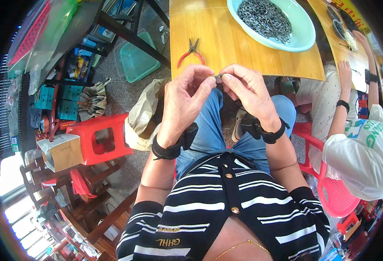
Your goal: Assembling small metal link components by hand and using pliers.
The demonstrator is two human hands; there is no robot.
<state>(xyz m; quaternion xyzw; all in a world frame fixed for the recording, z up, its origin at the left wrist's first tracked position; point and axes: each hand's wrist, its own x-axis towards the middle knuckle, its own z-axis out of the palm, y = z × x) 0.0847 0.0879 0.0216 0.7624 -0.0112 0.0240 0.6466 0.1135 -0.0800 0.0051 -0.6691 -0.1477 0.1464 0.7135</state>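
Note:
My left hand (pixel 187 93) and my right hand (pixel 248 90) meet just off the near edge of the wooden table. Between their pinched fingertips is a small dark metal piece (pixel 218 78); its exact shape is too small to make out. Red-handled pliers (pixel 193 47) lie on the table beyond my left hand, jaws pointing away. Farther off to the right, a pale green basin (pixel 305 32) holds a heap of dark metal rings or clasps (pixel 263 21).
A red plastic stool (pixel 124 130) stands at my left, near a beige cloth bag (pixel 141 124). On the floor sits a green plastic bin (pixel 135 63). At right, another person (pixel 352 143) works at an adjoining table holding small bowls (pixel 339 29).

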